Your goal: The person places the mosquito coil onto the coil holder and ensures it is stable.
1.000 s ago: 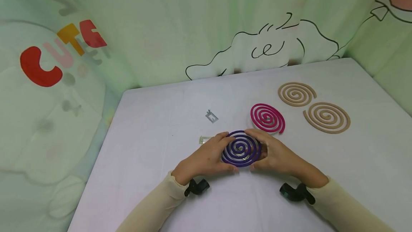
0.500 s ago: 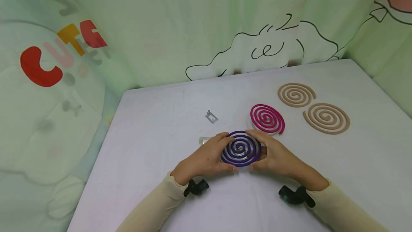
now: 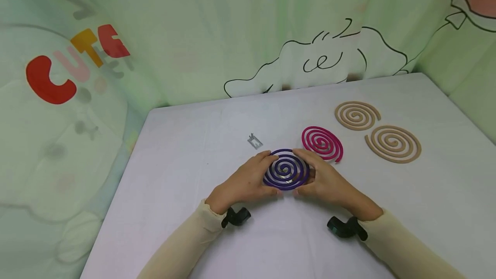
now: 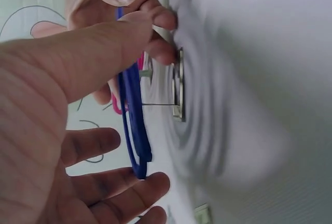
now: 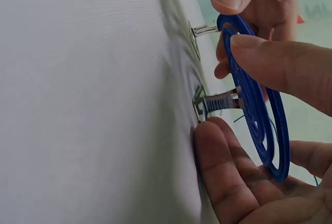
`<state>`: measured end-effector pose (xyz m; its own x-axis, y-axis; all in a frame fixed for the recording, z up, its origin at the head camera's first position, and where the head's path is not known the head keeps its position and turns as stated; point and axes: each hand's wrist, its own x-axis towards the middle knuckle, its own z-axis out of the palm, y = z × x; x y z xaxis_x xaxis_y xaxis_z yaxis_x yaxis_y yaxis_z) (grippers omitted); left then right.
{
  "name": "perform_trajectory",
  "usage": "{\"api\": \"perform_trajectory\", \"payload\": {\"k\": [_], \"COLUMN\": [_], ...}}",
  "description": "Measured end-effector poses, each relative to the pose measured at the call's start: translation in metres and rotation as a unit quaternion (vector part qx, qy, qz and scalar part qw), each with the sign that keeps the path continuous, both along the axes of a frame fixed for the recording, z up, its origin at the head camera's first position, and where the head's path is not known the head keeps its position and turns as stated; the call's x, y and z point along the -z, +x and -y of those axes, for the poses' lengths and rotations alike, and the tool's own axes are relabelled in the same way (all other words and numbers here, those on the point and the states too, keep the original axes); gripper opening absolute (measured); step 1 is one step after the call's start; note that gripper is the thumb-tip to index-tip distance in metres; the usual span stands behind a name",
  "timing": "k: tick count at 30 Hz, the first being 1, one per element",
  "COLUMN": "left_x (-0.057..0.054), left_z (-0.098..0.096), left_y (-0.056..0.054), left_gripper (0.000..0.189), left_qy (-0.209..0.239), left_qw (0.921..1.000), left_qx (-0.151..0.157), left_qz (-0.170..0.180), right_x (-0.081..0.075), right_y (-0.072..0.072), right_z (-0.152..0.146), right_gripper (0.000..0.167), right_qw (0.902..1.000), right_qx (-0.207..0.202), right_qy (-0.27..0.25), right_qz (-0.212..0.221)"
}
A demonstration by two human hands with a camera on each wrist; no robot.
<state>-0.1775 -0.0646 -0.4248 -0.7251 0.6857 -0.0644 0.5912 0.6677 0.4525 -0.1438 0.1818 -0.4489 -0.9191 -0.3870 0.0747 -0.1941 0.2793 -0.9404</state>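
A purple-blue mosquito coil (image 3: pixel 284 169) is held level between both hands, slightly above the table. My left hand (image 3: pixel 248 180) grips its left rim, thumb on the near side and fingers on the far side. My right hand (image 3: pixel 329 182) holds the right rim in the same way. Beneath the coil is a small metal coil stand (image 5: pixel 220 102), whose upright reaches the coil's underside in the right wrist view. In the left wrist view the coil (image 4: pixel 136 130) appears edge-on, with the stand's flat frame (image 4: pixel 179 92) against the cloth. The fingers partly hide the rim.
Just beyond my right hand, a pink coil (image 3: pixel 321 142) sits raised on a stand. Two tan coils (image 3: pixel 355 114) lie flat at the back right. A loose metal stand (image 3: pixel 252 136) lies behind the left hand. Another stand (image 4: pixel 203 214) shows low in the left wrist view.
Both hands and the purple-blue coil have shifted slightly away and to the left. The stand beside my left hand is now hidden in the head view.
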Motion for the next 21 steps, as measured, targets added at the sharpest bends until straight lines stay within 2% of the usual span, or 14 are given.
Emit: {"api": "perform_trajectory", "payload": {"k": [4, 9, 21], "left_x": [-0.006, -0.013, -0.019], "left_z": [-0.001, -0.001, 0.004], "left_y": [-0.008, -0.02, -0.056], "left_gripper": [0.089, 0.088, 0.087], "left_qy": [-0.021, -0.03, -0.02], "left_qw": [0.9998, 0.9995, 0.9987], "left_qx": [-0.002, 0.003, 0.025], "left_qz": [-0.002, 0.007, 0.04], "right_x": [0.0, -0.001, -0.004], "right_y": [-0.005, -0.011, -0.028], "right_z": [0.004, 0.012, 0.035], "right_gripper": [0.099, 0.097, 0.097], "right_qw": [0.9997, 0.9962, 0.9903], "right_qx": [0.015, 0.044, 0.097], "right_qy": [0.013, 0.059, 0.088], "right_qz": [-0.017, -0.047, -0.045]}}
